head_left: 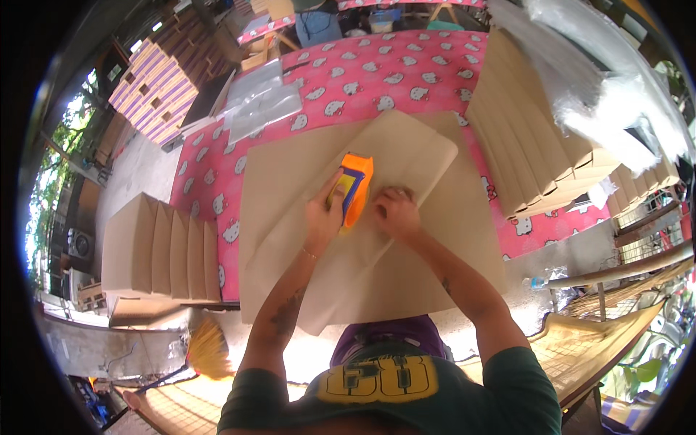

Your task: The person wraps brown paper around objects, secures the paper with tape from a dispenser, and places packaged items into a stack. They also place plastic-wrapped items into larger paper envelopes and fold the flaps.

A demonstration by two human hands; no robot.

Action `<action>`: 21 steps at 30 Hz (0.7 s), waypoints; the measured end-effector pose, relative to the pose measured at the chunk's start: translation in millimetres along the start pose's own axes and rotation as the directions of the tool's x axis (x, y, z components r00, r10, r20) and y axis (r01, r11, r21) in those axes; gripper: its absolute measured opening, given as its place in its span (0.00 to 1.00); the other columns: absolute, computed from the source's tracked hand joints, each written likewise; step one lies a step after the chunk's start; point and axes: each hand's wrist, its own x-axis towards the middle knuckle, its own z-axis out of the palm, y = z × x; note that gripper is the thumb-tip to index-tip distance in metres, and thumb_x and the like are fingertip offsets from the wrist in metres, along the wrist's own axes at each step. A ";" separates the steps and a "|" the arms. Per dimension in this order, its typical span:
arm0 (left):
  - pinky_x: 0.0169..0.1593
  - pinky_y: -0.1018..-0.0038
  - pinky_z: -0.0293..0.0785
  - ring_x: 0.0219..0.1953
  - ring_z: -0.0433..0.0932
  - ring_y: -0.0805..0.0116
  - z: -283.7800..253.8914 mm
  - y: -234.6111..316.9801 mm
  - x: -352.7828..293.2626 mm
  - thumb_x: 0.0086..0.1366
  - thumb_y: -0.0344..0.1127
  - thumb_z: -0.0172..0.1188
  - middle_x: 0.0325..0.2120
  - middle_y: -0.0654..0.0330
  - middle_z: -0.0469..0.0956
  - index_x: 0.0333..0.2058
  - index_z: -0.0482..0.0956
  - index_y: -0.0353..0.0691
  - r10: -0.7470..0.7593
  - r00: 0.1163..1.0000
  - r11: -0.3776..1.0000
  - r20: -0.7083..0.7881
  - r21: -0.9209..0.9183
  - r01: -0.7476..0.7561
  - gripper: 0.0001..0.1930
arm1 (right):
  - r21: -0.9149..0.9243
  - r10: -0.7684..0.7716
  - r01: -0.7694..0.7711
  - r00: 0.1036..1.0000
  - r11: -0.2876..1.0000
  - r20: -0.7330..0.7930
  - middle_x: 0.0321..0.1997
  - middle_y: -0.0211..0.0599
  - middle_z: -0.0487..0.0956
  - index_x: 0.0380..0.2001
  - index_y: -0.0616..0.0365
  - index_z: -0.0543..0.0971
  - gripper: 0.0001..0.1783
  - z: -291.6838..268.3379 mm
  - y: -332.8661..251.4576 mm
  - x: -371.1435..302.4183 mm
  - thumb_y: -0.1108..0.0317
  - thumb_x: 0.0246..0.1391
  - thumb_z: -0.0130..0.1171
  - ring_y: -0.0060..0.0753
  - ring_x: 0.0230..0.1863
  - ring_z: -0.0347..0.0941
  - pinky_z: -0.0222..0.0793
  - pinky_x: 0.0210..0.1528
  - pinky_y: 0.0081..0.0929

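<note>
My left hand (328, 208) is closed round an orange tape dispenser (357, 190) with a blue and yellow side, held over a folded brown paper wrap (406, 145). The wrap lies at a slant, its far right corner rounded; whatever it may enclose is hidden. My right hand (397, 212) rests at the wrap's right side, just right of the dispenser. Its fingers are curled and pressed together, and anything in them is too small to make out. Beneath everything spreads a large brown paper sheet (464, 246).
A pink patterned cloth (333, 80) covers the table. Clear plastic sheets (264, 101) lie at far left. Folded brown cartons (159, 246) stand left, with more cartons (536, 138) on the right beneath clear plastic film (602, 94). Stacked boxes (163, 90) rise behind; a person (317, 25) stands beyond.
</note>
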 end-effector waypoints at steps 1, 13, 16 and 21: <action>0.28 0.78 0.69 0.21 0.66 0.81 -2.5 2.6 -5.2 0.69 0.34 0.53 0.44 0.53 0.84 0.58 0.77 0.45 -0.026 1.000 1.000 0.013 0.018 0.026 0.19 | -0.010 0.006 -0.006 1.000 1.000 -0.001 0.44 0.28 0.80 0.31 0.49 0.81 0.07 -0.1 -0.1 1.2 0.68 0.46 0.62 0.37 0.51 0.74 0.62 0.60 0.47; 0.24 0.80 0.63 0.19 0.59 0.81 -19.0 17.1 -42.0 0.68 0.32 0.53 0.16 0.62 0.66 0.56 0.78 0.43 -0.110 0.990 0.994 0.092 0.025 0.108 0.18 | -0.117 0.096 -0.074 0.975 0.990 0.200 0.40 0.31 0.80 0.26 0.48 0.83 0.06 1.4 10.7 18.3 0.63 0.49 0.59 0.38 0.48 0.76 0.69 0.50 0.44; 0.25 0.80 0.64 0.19 0.60 0.81 -10.4 24.3 -38.5 0.68 0.32 0.53 0.17 0.61 0.67 0.55 0.78 0.42 -0.076 0.992 0.997 0.102 0.039 0.072 0.18 | 0.619 0.344 -0.606 0.795 0.501 0.500 0.37 0.36 0.81 0.31 0.53 0.82 0.13 -2.6 43.9 48.6 0.56 0.56 0.58 0.40 0.41 0.78 0.74 0.44 0.41; 0.26 0.78 0.67 0.18 0.62 0.79 -16.0 30.8 -35.5 0.67 0.31 0.53 0.17 0.57 0.71 0.55 0.79 0.41 -0.053 0.992 0.995 0.116 0.096 0.042 0.18 | 0.473 0.136 -0.880 0.474 0.044 0.870 0.34 0.36 0.80 0.39 0.56 0.77 0.17 -24.8 19.7 70.5 0.52 0.61 0.56 0.34 0.35 0.79 0.77 0.42 0.34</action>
